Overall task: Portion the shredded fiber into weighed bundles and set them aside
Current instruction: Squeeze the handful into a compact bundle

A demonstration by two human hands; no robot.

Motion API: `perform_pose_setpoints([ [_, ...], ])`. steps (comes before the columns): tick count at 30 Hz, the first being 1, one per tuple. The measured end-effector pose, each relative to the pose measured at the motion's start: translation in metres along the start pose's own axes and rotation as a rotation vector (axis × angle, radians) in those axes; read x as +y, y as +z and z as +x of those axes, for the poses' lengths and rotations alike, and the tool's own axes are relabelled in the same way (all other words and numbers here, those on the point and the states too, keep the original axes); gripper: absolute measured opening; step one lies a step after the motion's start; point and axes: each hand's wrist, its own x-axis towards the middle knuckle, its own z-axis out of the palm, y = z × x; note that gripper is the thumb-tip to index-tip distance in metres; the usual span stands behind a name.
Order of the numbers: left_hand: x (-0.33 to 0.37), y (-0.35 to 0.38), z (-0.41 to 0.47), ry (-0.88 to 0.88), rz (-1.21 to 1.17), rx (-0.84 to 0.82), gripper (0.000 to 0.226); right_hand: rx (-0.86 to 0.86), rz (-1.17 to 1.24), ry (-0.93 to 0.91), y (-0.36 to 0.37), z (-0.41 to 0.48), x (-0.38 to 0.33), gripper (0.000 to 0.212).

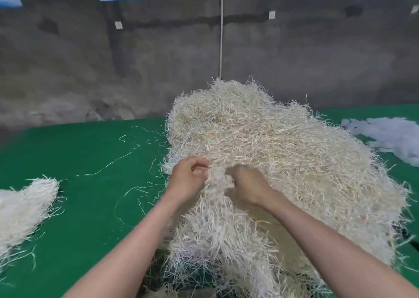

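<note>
With left hand (187,179) and right hand (248,187) fingers clenched on a tuft (218,181) at the fiber heap's (283,143) near edge, we judge it light, soft and tangle-prone.

Both hands (188,179) (247,187) gripping fiber heap (283,148), green table (90,152)

green table (86,207) | fiber heap (283,152) | small bundle (25,204) | loose strands (106,168)

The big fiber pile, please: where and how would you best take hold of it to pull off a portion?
Probably grip the fiber pile at its near edge, from the front, where the left hand and right hand hold it: strands there trail loose and thin, while the middle is high and matted.
</note>
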Motion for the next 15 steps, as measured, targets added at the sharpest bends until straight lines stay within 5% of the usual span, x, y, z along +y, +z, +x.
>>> perform_pose_setpoints([
  [3,0.001,-0.003,0.001,0.015,0.075,-0.122,0.068,0.232,0.257,-0.009,-0.027,0.017,-0.012,0.041],
  [6,0.011,0.0,-0.002,0.096,0.005,0.026,0.082,0.363,0.302,-0.073,-0.046,0.029,-0.026,0.044],
  [9,0.022,-0.007,-0.008,0.278,-0.216,0.346,0.063,0.484,0.543,-0.111,-0.066,0.035,-0.042,0.032],
  [12,0.039,-0.018,-0.008,0.339,-0.394,0.13,0.054,0.575,0.79,-0.155,-0.086,0.04,-0.067,0.038],
  [14,0.049,-0.008,-0.003,0.237,-0.295,-0.033,0.031,0.436,0.816,-0.22,-0.093,0.046,-0.082,0.034],
  [15,0.051,-0.004,0.003,0.161,-0.335,0.027,0.022,0.294,0.816,-0.25,-0.095,0.047,-0.085,0.033],
])
